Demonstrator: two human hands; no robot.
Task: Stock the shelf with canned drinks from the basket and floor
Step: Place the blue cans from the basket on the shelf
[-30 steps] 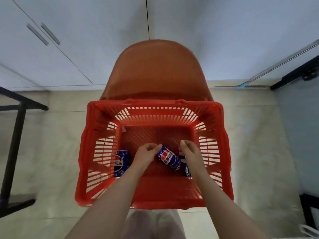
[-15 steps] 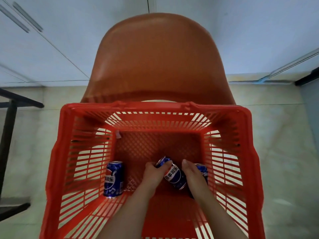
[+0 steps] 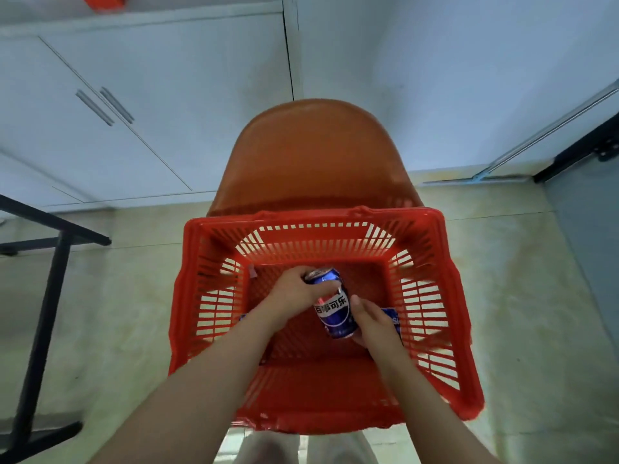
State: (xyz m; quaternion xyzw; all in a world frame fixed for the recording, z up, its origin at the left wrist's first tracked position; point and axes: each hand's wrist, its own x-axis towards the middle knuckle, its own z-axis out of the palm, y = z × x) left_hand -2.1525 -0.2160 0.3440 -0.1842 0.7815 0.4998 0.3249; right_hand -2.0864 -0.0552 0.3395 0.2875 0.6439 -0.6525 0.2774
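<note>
- The can (image 3: 333, 309) is held tilted inside the basket (image 3: 311, 220), with its top end pointing away from the person. It seems to be lifted clear of the bottom.
- The grip of the left hand (image 3: 296, 291) is curled round the top end of the can. The grip of the right hand (image 3: 373, 324) is wrapped round the lower end.
- A slip could probably happen if one hand is released before the other is moved to the middle, because the smooth can is held only by its ends.
- If it is dropped, the second can (image 3: 391, 319) lying under the right hand would likely be hit and dented.
- The basket stands on a chair (image 3: 315, 155), not on the floor (image 3: 117, 313). It could be tipped if its near wall is pressed by the forearms.
- Counted: one basket, one chair, two hands.
- Cans: one held and one partly hidden. A small blue patch (image 3: 242, 318) behind the left forearm may be a third, but this cannot be told.
- No can is seen on the floor, and no shelf can be made out with certainty.
</note>
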